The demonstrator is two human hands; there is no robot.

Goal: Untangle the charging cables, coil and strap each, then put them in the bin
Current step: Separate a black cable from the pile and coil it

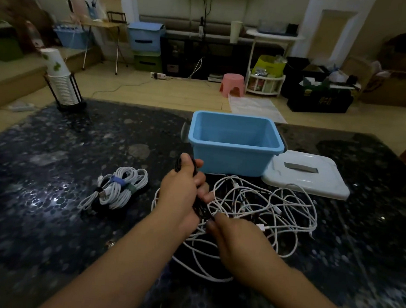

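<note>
On the table (53,155), the bin (233,151) stands behind the loose cables (277,212), lid (315,181) to its right.

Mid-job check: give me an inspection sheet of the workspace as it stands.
Surface: dark speckled table.
Job's things: blue bin, looks empty; white lid beside it.
Clutter: paper cup stack at far left corner.
Hands: left hand grips black cable; right hand pinches it lower down.
Cables: strapped white coils left of the hands; loose white tangle under the hands.
Surroundings: pink stool, boxes on floor.
</note>
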